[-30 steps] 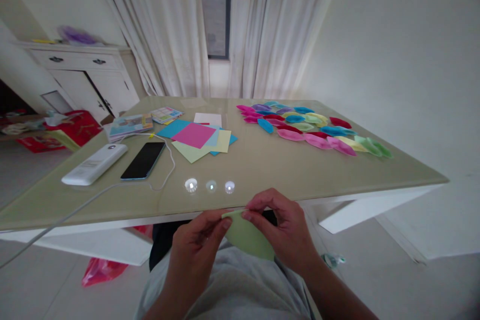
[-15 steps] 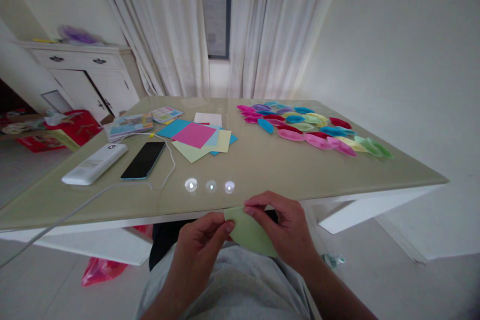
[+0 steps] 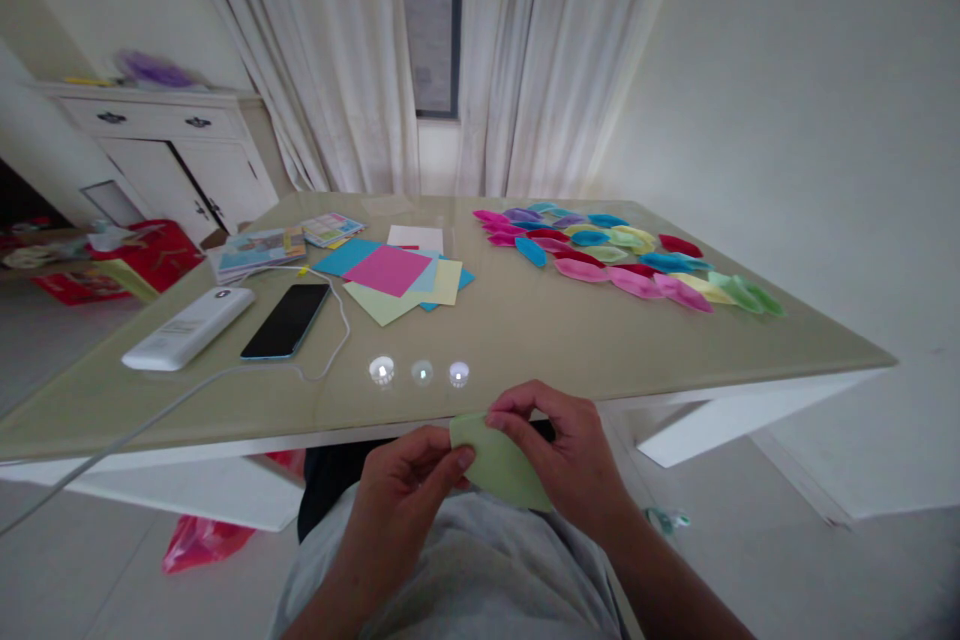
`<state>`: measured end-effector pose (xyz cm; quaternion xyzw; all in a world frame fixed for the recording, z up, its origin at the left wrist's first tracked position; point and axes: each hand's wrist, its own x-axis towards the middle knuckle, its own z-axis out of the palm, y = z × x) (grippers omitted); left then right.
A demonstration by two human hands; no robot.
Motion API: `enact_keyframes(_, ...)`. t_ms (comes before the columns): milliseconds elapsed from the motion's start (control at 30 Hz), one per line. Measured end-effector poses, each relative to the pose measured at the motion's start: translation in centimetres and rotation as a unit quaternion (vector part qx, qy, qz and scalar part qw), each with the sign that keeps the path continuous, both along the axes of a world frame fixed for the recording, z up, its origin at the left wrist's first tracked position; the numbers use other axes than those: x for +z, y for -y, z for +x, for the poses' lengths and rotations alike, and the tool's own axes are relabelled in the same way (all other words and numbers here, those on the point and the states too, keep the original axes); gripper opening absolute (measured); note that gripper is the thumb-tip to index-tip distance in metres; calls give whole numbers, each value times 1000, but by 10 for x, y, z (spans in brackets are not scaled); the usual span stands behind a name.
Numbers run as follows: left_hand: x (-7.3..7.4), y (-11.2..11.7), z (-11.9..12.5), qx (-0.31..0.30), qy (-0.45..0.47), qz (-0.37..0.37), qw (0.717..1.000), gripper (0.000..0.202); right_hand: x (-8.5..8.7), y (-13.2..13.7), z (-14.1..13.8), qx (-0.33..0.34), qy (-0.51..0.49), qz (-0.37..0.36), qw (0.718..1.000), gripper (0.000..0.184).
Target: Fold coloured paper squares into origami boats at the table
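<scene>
A piece of light green paper (image 3: pixel 501 465) is held between my two hands, just in front of the table's near edge. My left hand (image 3: pixel 411 482) pinches its left corner between thumb and fingers. Along the upper edge, my right hand (image 3: pixel 564 448) grips it with thumb and fingertips; the palm hides the paper's right end. Farther off on the table lie many-coloured folded paper shapes (image 3: pixel 611 282), pointed at both ends and set in rows. Left of them is a spread of flat paper sheets (image 3: pixel 388 270) in pink, blue, green and pale yellow.
The glossy table (image 3: pixel 525 340) reflects ceiling lights. On its left lie a white power bank (image 3: pixel 189 328), a black-screened phone (image 3: pixel 286 322), a white cable (image 3: pixel 217 378) and booklets (image 3: pixel 261 250). A red plastic bag (image 3: pixel 206 542) lies on the floor.
Both hands stay nearly where they were, still holding the green paper. My left thumb has shifted slightly right and up over its corner.
</scene>
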<state>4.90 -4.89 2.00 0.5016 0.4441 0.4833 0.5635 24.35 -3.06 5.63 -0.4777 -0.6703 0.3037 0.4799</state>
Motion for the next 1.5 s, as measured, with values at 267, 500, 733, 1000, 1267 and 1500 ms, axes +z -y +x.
enact_keyframes(267,-4,-4,-4,29,-12,49,998,19,2,0,2,45,16,18,999,4)
enact_keyframes(500,6,-3,-5,103,-50,92,989,16,3,-1,1,67,48,18,996,7)
enact_keyframes(733,9,-4,-8,89,-46,66,993,13,4,1,0,64,53,20,996,10)
enact_keyframes(1000,-1,-4,-4,26,-35,33,999,19,1,0,1,45,57,12,997,16)
enact_keyframes(1267,2,-6,-7,102,-27,34,994,24,3,-2,9,61,58,-42,996,31)
enact_keyframes(1500,-2,-8,-8,112,-6,17,994,35,-12,-10,13,0,-79,-37,996,32)
